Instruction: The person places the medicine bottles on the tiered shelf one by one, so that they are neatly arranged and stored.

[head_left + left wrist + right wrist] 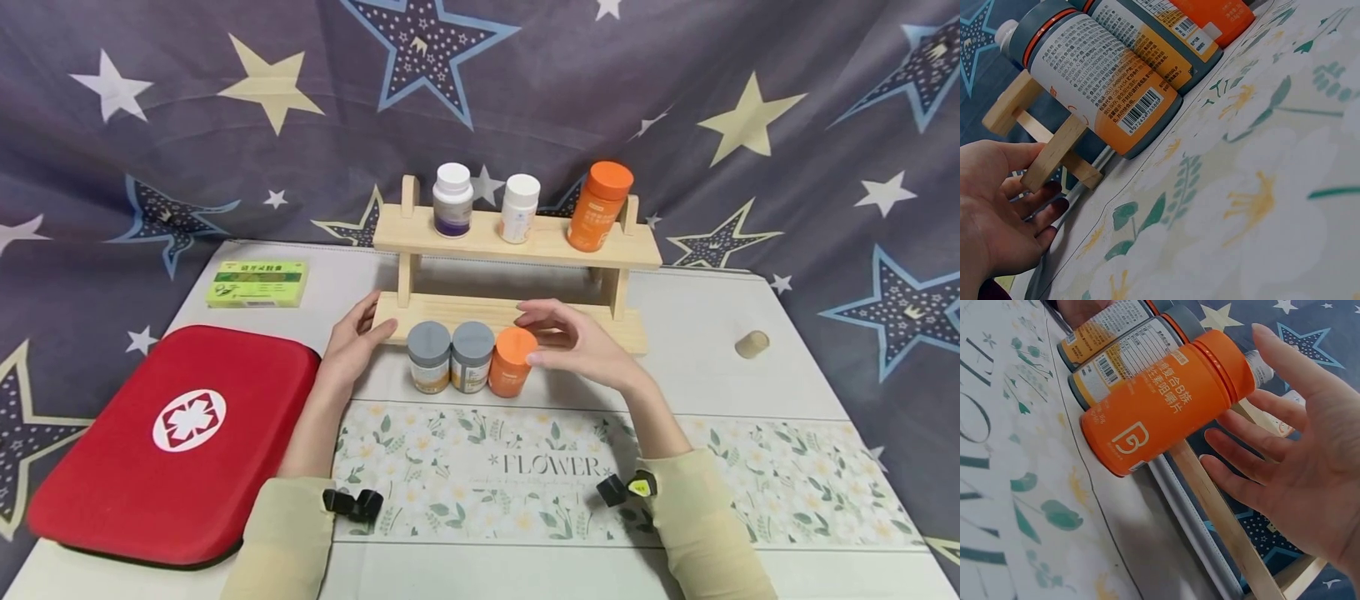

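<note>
A two-tier wooden shelf [517, 237] stands at the back of the table. My left hand [348, 346] pinches the left end of its lower board, thumb on one side and fingers on the other; the left wrist view shows the hand [1007, 212] at the wooden end [1054, 156]. Two grey-capped bottles [429, 358] [472, 358] and an orange bottle [511, 363] stand side by side in front of the lower board. Beside the orange bottle [1160, 406] my right hand [1310, 437] is spread, its fingers relaxed and its thumb near the cap.
On the upper board stand two white-capped bottles [453, 200] [519, 208] and a larger orange bottle [599, 207]. A red case [247, 392] lies at the left, a green box [257, 284] behind it. A small beige cylinder [752, 344] lies at the right.
</note>
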